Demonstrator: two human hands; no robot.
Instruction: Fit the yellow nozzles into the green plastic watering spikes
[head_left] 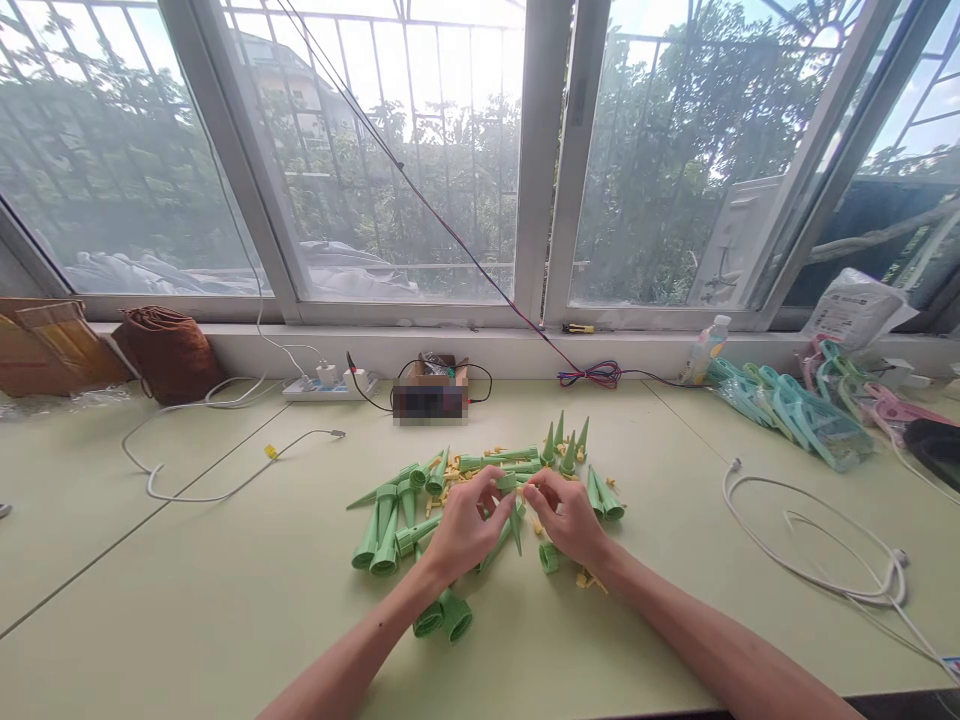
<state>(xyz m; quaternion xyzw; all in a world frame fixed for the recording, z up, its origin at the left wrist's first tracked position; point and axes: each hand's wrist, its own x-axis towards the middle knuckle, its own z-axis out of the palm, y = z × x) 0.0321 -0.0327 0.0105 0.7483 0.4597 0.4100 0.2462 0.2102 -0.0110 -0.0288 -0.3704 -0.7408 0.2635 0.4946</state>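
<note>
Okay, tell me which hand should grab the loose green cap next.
The right hand, probably: it is nearer the loose green cap, while the left hand is farther off, holding a green piece.

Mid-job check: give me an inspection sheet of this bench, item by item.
Surface: pale green tabletop with seams; spills: nothing seen.
Job's things: hollow green spikes, most lying down, a few upright; small yellow parts scattered among them.
Clutter: bagged teal plastic items and bottle far right; brown pouch far left.
Hands: left hand holds a green piece; right hand meets it, grip unclear.
Cables: white cable left, white coil right, red-and-blue bundle and power strip at back.
Surroundings: windows, bars and trees outside; other people: nothing seen.
</note>
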